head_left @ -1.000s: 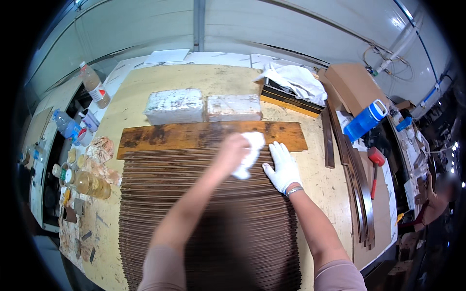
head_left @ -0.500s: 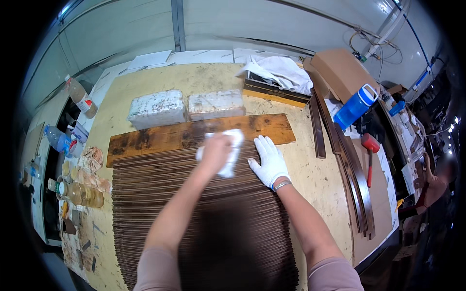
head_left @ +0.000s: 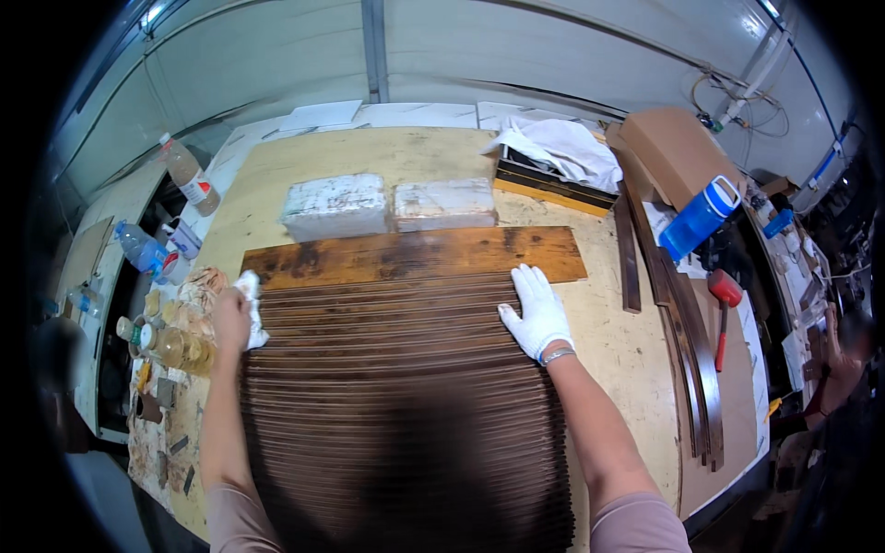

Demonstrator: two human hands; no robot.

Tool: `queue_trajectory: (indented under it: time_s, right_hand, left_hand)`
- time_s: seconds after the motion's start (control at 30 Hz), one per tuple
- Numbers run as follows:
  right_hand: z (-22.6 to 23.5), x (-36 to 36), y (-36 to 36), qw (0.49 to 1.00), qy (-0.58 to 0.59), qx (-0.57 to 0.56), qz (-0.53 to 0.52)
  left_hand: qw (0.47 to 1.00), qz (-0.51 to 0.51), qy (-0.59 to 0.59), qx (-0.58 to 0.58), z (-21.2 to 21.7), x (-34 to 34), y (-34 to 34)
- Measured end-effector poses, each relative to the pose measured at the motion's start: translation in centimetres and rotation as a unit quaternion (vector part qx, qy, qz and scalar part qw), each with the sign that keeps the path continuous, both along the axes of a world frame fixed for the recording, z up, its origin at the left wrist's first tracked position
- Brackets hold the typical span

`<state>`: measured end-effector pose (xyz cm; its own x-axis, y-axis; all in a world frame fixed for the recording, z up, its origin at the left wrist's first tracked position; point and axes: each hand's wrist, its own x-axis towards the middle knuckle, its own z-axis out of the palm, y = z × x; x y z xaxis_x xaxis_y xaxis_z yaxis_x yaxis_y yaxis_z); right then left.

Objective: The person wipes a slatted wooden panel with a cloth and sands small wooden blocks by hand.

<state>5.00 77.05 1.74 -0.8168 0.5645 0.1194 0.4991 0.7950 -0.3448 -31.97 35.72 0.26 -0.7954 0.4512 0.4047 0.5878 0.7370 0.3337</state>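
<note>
A row of narrow dark brown wooden strips (head_left: 369,341) lies side by side in front of me, its near part in shadow. Along its far side runs a wider, stained orange-brown board (head_left: 415,258). At the strips' left ends my bare left hand (head_left: 231,321) is closed round a white cloth (head_left: 252,309). My right hand (head_left: 537,313), in a white knitted glove, rests flat near the far right corner of the strips, fingers stretched toward the board. A metal band circles that wrist.
Two wrapped blocks (head_left: 334,205) stand beyond the board. Bottles, including one of yellowish liquid (head_left: 180,348), line the left edge. A box (head_left: 553,184) draped with white cloth, a blue water bottle (head_left: 696,221), a red mallet (head_left: 725,290) and dark wooden lengths (head_left: 687,369) are at right.
My left hand has swept the white cloth from the middle of the strips to their left ends. The gloved right hand stays on the strips. My view has shifted slightly left.
</note>
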Motion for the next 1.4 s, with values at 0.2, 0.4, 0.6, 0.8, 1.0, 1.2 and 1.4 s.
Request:
queue_trajectory:
  time_s: [0.2,0.4,0.6,0.8,1.0,1.2,1.4]
  right_hand:
    - [-0.3,0.5,0.3,1.000,-0.005,0.018,-0.005]
    - [-1.1,1.1,1.1,0.999,0.003,0.036,-0.002]
    - [-2.2,1.7,2.6,0.980,0.170,-0.102,-0.030]
    - [-3.8,2.8,3.7,0.942,0.175,-0.284,-0.048]
    - [-4.5,3.1,4.4,0.922,0.187,-0.338,-0.026]
    - [-3.9,3.1,4.3,0.955,0.166,-0.243,-0.032]
    - [-3.2,2.7,3.6,0.944,0.176,-0.277,-0.037]
  left_hand:
    - [0.973,-0.083,-0.134,0.171,2.6,6.0,10.1]
    - [0.970,-0.208,-0.042,-0.119,-0.1,11.0,14.5]
    - [0.983,0.094,-0.154,-0.026,-1.0,1.3,0.5]
    - [0.921,-0.134,-0.304,0.204,-0.6,10.4,14.8]
    - [0.874,-0.470,-0.110,-0.053,-0.9,25.3,35.5]
    - [0.870,-0.477,-0.114,-0.055,-1.4,22.1,31.5]
    - [0.945,-0.297,-0.139,-0.021,-0.7,13.6,15.7]
